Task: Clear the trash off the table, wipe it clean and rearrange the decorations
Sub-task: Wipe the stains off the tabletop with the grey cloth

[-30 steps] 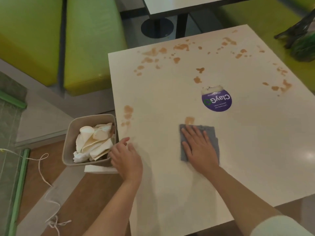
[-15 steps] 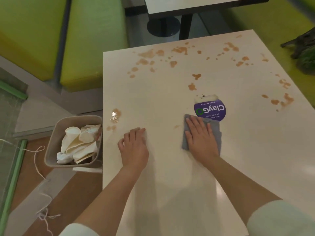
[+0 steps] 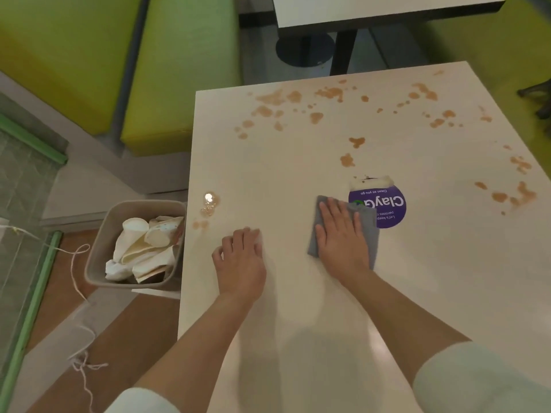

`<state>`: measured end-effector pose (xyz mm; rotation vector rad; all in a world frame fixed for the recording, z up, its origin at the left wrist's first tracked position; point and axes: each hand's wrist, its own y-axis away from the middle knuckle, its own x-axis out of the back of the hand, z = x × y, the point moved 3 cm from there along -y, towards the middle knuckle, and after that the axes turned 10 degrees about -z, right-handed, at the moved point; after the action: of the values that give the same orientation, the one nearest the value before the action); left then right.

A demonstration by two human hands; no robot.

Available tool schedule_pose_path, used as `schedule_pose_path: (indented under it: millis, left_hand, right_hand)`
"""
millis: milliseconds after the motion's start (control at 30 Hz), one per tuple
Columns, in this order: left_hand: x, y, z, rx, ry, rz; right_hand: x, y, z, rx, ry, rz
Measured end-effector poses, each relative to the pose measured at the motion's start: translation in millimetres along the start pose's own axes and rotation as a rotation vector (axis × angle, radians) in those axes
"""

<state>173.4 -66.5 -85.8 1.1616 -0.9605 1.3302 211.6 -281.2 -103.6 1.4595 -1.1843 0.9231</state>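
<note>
My left hand lay flat on the table near its left edge, fingers loosely together, holding nothing. My right hand pressed palm-down, fingers spread, on the grey cloth, which lay flat toward the middle of the table. The cloth's far right corner overlapped the near left part of the round purple sticker.

Status, as judged from the layout: the trash step appeared complete. The bin stood on the floor just beside the left edge of the table, holding crumpled paper cups and napkins, and no loose trash showed on the table.

The wiping step was in progress at an early stage. The near part of the table looked free of stains. Remaining: a wet brown spot near the left edge, a band of brown splashes along the far edge, and further splashes near the right edge.

No decorations stood on the table. A dark object showed past the far right corner, too cropped to identify. I judged rearranging not yet begun.
</note>
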Motion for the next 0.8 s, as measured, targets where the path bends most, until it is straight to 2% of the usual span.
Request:
schedule_pose_path:
  millis: [67,200,267,367,467,567,667,733,800]
  left_hand:
    - [2,0,-1,0.003,0.008,-0.016]
    - [8,-1,-2,-0.006,0.001,-0.016]
    - [11,-4,-3,-0.006,0.003,-0.025]
    - [16,-6,-5,-0.013,0.033,-0.069]
    - [19,-8,-8,-0.016,0.101,-0.138]
    - [25,-13,-12,0.004,0.178,-0.17]
    - [33,-18,-23,-0.037,0.349,-0.209]
    - [39,-23,-35,-0.051,0.552,-0.209]
    - [46,-29,-47,-0.012,0.652,-0.175]
  right_hand:
    - [-6,12,-32,-0.005,-0.001,0.028]
    - [-22,48,-70,0.315,0.026,-0.053]
    - [-17,37,-57,0.364,0.049,-0.06]
    - [-9,9,-39,0.185,0.037,-0.058]
    - [-13,9,-69,0.023,0.011,0.003]
    - [-28,38,-105,0.219,0.039,-0.039]
    - [-22,29,-99,0.368,0.073,-0.092]
    - [-14,5,-89,0.309,0.086,-0.103]
    - [-12,-17,-85,0.141,0.044,-0.089]
